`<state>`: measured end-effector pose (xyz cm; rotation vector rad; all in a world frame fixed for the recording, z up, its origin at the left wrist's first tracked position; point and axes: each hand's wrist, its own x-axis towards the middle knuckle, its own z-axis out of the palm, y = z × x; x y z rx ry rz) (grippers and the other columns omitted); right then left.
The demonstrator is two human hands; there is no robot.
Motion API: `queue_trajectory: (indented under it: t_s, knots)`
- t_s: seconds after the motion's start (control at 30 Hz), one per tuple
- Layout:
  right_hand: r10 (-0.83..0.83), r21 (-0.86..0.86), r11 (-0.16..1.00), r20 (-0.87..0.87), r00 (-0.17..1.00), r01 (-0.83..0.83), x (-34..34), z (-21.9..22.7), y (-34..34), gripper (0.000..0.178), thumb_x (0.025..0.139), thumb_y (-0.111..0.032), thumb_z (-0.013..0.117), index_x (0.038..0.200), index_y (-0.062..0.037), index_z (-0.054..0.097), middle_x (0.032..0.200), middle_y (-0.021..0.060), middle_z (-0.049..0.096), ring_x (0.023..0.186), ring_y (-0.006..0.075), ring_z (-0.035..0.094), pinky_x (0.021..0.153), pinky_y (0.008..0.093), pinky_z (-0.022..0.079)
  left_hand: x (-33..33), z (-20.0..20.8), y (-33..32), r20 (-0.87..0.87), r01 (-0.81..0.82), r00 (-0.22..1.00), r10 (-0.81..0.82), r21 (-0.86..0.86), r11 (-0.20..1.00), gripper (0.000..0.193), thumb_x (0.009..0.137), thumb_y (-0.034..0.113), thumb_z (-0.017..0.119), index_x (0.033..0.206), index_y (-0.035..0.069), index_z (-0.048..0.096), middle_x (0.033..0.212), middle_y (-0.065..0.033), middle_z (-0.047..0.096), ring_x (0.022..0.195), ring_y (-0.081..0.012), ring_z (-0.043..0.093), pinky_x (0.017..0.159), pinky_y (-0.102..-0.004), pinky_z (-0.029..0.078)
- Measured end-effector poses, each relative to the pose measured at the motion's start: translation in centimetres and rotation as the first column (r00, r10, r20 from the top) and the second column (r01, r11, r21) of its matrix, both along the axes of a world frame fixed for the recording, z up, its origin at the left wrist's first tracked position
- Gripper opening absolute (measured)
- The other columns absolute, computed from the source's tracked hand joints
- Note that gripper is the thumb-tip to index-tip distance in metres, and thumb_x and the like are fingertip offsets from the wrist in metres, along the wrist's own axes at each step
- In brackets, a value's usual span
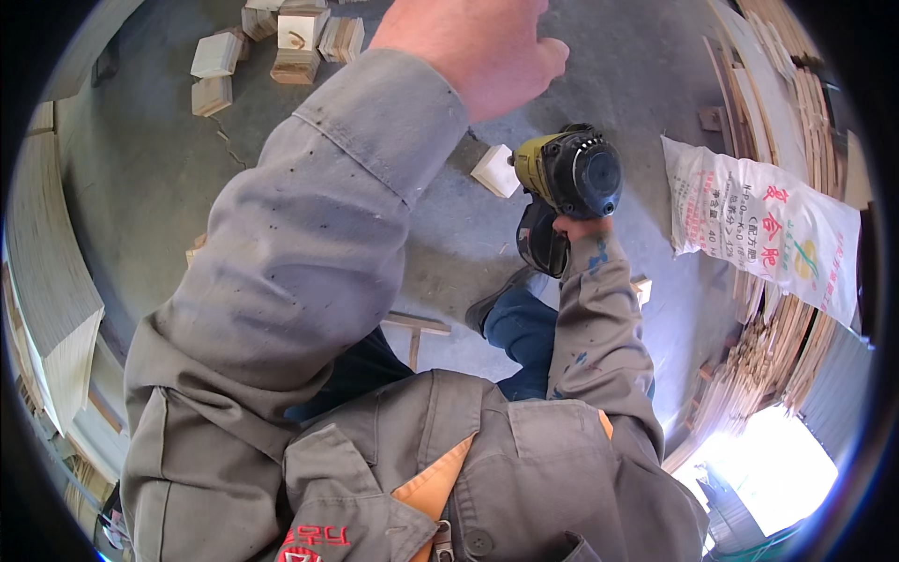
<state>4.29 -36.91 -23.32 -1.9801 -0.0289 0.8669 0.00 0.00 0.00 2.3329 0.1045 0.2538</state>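
My left hand reaches far forward at the top edge, with the grey sleeve filling much of the left side. Its thumb side shows, but the fingers are cut off by the frame, so whatever they hold is out of sight. My right hand is wrapped round the handle of a yellow-and-black nail gun, held out in front of my right knee. The tool's round black end cap faces up toward me, and its nose is hidden. Just left of it, a pale wooden block shows lower down, near the floor.
Several wooden blocks lie grouped on the concrete floor at the far left. Stacked plywood sheets line the left side. To the right, a white printed sack rests on piles of thin wood strips. A T-shaped wooden piece lies between my legs.
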Motion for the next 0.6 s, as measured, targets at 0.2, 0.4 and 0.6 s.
queue_trajectory:
  t_s: [0.2, 0.4, 0.6]
  knots:
    - [0.005, -0.367, 0.93, 0.017, 1.0, 0.001, -1.6, -2.6, -1.4, 0.039, 0.066, -0.008, 0.073, 0.105, -0.0069, 0.07, 0.085, 0.0076, 0.073, 0.079, 0.0215, 0.07, 0.07, 0.0337, 0.056, -0.8, -0.6, -0.9, -0.01, 0.041, 0.999, -0.041, 0.0, 0.999, 0.033, 0.084, 0.026, 0.069, 0.101, -0.003, 0.067, 0.085, -0.0193, 0.071, 0.086, -0.0389, 0.069, 0.077, -0.0473, 0.054]
    - [-0.036, -0.254, 0.962, 0.233, 0.972, 0.097, 1.5, -0.6, -0.6, 0.045, 0.064, -0.008, 0.075, 0.109, -0.0038, 0.07, 0.085, 0.0088, 0.073, 0.076, 0.0207, 0.07, 0.069, 0.035, 0.056, 0.1, -0.6, -0.9, 0.007, 0.039, 0.999, -0.039, 0.041, 0.998, 0.034, 0.084, 0.026, 0.07, 0.101, -0.002, 0.067, 0.086, -0.0187, 0.072, 0.086, -0.0385, 0.069, 0.077, -0.047, 0.055]
    - [0.133, -0.427, 0.904, 0.208, 0.969, -0.033, 0.5, 1.9, -2.2, 0.064, 0.063, -0.006, 0.076, 0.126, -0.0058, 0.062, 0.114, 0.0082, 0.071, 0.105, 0.0224, 0.067, 0.093, 0.0349, 0.052, 0.3, -0.6, -0.7, 0.009, 0.023, 1.0, -0.023, 0.061, 0.998, 0.035, 0.084, 0.027, 0.07, 0.102, -0.003, 0.066, 0.089, -0.0195, 0.072, 0.088, -0.0383, 0.069, 0.078, -0.0466, 0.054]
